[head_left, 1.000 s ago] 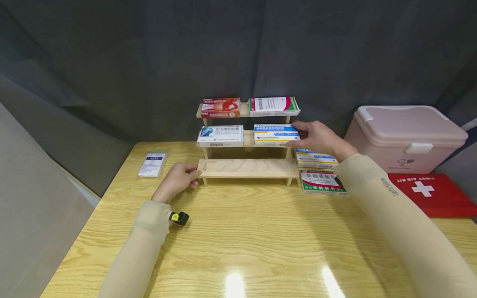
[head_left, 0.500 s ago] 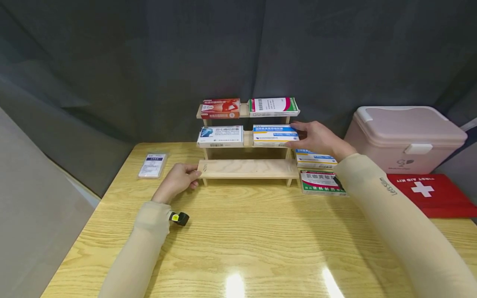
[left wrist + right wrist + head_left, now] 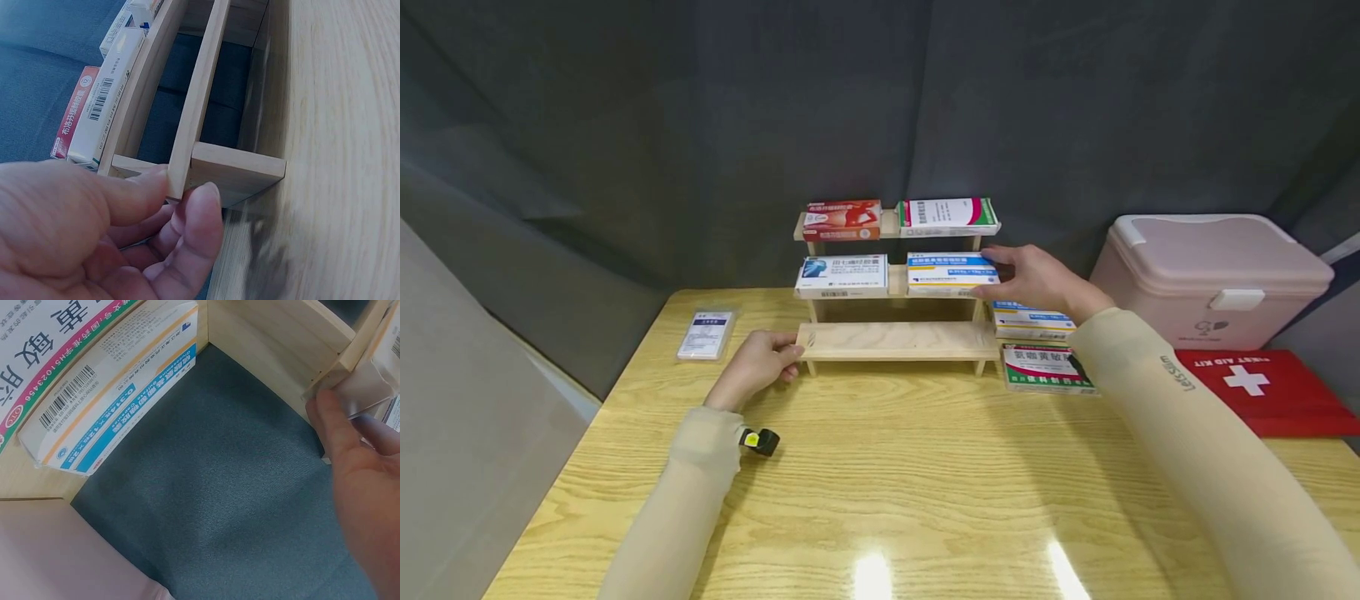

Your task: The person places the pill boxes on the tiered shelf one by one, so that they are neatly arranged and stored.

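Note:
A three-tier wooden rack [image 3: 895, 340] stands at the back of the table. My left hand [image 3: 758, 367] pinches the left end of its lowest shelf; in the left wrist view the thumb lies on one face and the fingers curl under the other. My right hand [image 3: 1037, 279] holds the right end of a blue-and-white medicine box [image 3: 952, 273] on the middle shelf, thumb at the front, fingers behind. A white medicine box [image 3: 842, 276] lies left of it. On the top shelf lie a red medicine box [image 3: 842, 220] and a green-and-white medicine box [image 3: 949, 217].
Right of the rack lie another blue-and-white box [image 3: 1032, 320] and a green-and-white box [image 3: 1045, 367]. Beyond them are a pink lidded case [image 3: 1210, 292] and a red first aid pouch [image 3: 1277, 392]. A clear-wrapped packet [image 3: 706, 335] lies at left. A dark curtain hangs behind.
The blue-and-white box on the middle shelf has shifted very slightly left, together with my right hand. My left hand keeps its grip on the lowest shelf.

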Available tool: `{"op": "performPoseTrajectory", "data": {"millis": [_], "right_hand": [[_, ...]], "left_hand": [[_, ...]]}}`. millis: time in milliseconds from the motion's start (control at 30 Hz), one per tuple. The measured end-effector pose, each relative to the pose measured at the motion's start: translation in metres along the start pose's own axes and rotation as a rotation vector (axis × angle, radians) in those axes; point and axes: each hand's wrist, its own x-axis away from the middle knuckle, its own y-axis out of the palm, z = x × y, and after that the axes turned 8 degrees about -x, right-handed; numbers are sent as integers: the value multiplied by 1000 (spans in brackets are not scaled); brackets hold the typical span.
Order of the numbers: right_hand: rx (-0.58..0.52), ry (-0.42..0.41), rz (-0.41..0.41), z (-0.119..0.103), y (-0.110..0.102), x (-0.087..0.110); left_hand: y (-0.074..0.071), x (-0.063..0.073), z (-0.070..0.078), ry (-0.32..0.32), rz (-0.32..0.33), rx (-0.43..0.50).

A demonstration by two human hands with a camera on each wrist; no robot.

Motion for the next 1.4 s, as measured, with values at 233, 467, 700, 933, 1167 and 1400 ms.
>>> {"op": "performPoseTrajectory", "data": {"millis": [233,467,700,933,1167,1400], "right_hand": [[-3,0,-6,-2,-1,1],[-78,29,-8,0,-14,9],[-42,-7,28,10,-36,34],[24,-55,34,24,-47,65],[11,2,11,49,-36,95],[17,34,-4,78,-22,119]], "left_hand": [[0,0,1,0,-1,-1],[0,1,1,0,-11,-5],[0,2,2,4,-14,-12],[-1,2,2,-2,-11,-11],[0,4,2,-4,-9,-14],[1,4,3,1,-10,-5]]}}
